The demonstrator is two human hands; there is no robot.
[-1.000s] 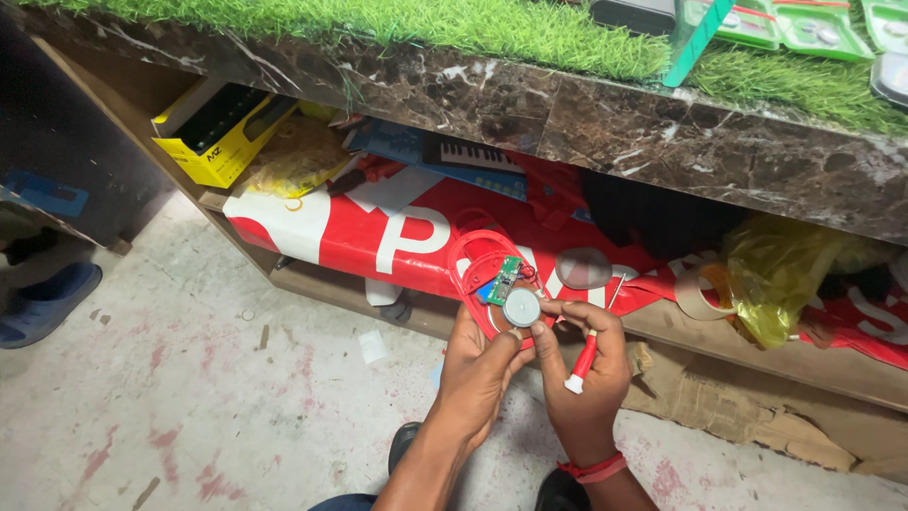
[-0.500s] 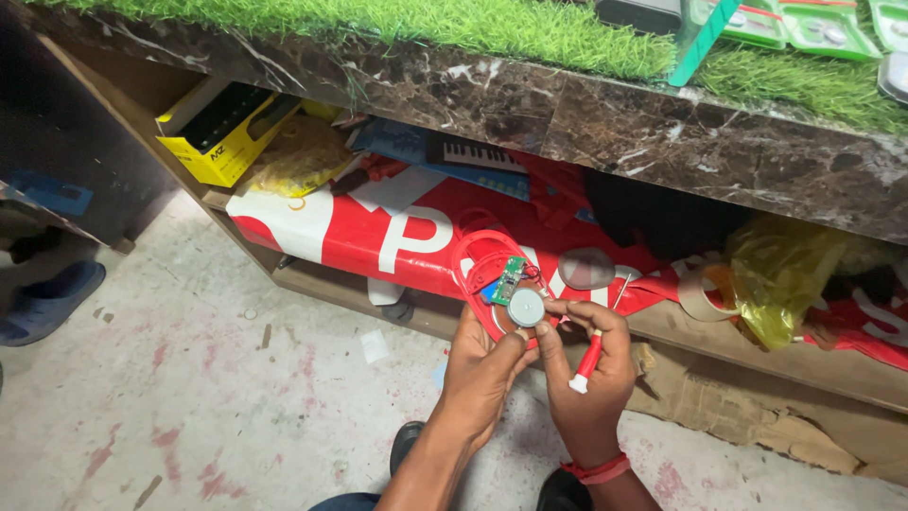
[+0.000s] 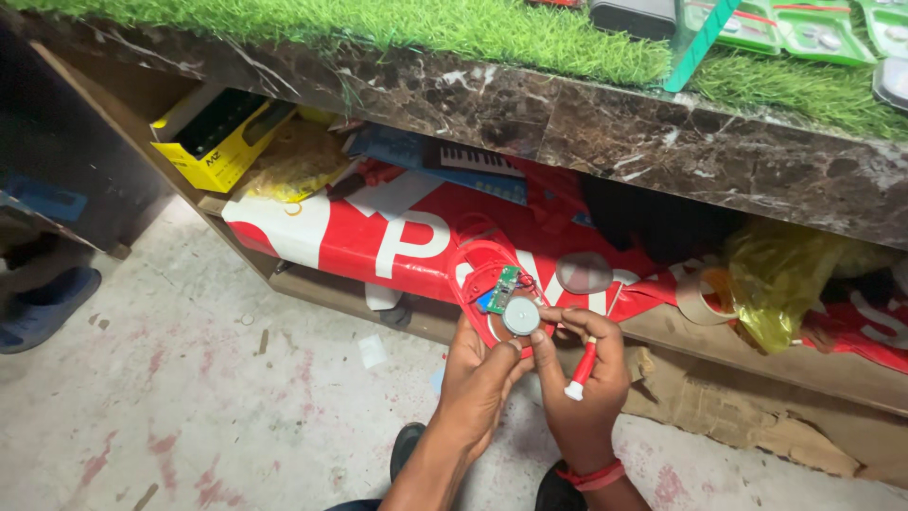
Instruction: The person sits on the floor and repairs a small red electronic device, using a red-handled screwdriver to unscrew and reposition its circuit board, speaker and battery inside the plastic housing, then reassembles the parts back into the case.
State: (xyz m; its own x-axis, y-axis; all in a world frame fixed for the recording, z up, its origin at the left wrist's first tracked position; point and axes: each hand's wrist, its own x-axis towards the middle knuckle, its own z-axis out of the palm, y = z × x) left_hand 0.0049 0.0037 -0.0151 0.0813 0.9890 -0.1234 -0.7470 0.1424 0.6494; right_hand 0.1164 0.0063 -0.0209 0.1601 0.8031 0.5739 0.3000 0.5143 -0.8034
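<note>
My left hand [image 3: 478, 378] holds an opened red plastic gadget shell [image 3: 473, 284] from below. Inside the shell lie a small green circuit board [image 3: 509, 281] and a round silver speaker disc [image 3: 521, 316]. My right hand [image 3: 582, 383] grips a small red-and-white screwdriver [image 3: 582, 367] in its palm, while its thumb and forefinger pinch at the speaker disc. A red band circles my right wrist [image 3: 591, 476]. Both hands are held low in front of a shelf under a counter.
A marble counter edge [image 3: 605, 132] topped with green artificial grass [image 3: 454, 28] runs overhead. Under it lie a red-and-white banner [image 3: 378, 246], a yellow box [image 3: 213, 142], a toy keyboard [image 3: 478, 161], a yellow bag [image 3: 780, 279], a tape roll [image 3: 705, 293]. A blue sandal [image 3: 43, 308] rests left.
My hands stay on the red gadget; the right fingers have shifted slightly on the speaker disc. The view has drifted a little.
</note>
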